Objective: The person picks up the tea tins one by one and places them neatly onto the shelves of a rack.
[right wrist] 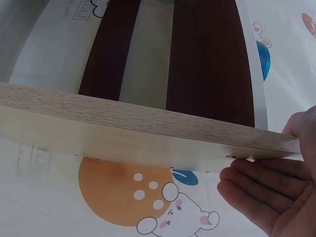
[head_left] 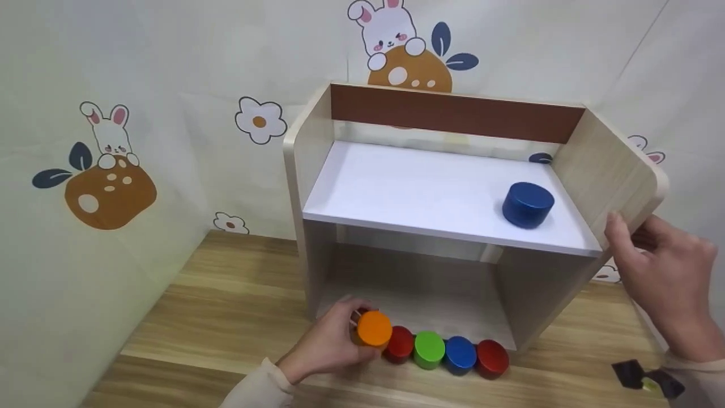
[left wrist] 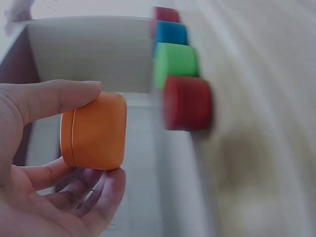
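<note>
My left hand holds a small orange tin between thumb and fingers; its lid seam shows in the left wrist view. The tin is raised at the left end of a row: a red tin, a green tin, a blue tin and another red tin. They stand before the lower opening of a two-level wooden shelf. At its right, my right hand grips the side panel's front edge, thumb inside and fingers outside. A darker blue tin sits on the white upper board.
The shelf stands on a wood-grain table against a wall covering printed with rabbits and flowers. A brown back rail crosses the shelf's top rear. A dark bow-like item appears by the right sleeve.
</note>
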The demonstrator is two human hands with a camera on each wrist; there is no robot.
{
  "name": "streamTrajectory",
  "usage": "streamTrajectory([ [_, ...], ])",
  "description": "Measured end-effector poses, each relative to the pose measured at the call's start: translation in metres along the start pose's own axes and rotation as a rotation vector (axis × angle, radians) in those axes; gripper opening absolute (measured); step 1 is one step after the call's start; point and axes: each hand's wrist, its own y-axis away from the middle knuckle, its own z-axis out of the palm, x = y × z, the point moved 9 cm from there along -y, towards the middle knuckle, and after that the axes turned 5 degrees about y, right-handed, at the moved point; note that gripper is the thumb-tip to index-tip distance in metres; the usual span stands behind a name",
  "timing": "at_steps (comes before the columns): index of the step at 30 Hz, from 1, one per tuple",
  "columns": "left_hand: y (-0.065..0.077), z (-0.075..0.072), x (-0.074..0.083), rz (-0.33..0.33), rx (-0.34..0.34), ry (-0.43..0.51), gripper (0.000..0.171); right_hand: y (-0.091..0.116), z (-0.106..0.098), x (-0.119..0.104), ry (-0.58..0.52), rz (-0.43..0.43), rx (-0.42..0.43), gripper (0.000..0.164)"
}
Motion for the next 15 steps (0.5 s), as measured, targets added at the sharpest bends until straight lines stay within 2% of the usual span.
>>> streamTrajectory([
  [8, -0.001, -0.006, 0.051, 0.027, -0.02, -0.005, 0.053, 0.0, 0.0, 0.001, -0.008, 0.006, -0.005, 0.037],
  [12, -0.001, -0.006, 0.072, 0.019, -0.046, 0.003, 0.051, 0.0, -0.001, 0.001, -0.017, 0.0, 0.007, 0.036],
  [15, -0.003, -0.007, 0.087, 0.038, -0.055, 0.012, 0.05, -0.001, -0.002, 0.001, -0.047, -0.01, 0.025, 0.035],
])
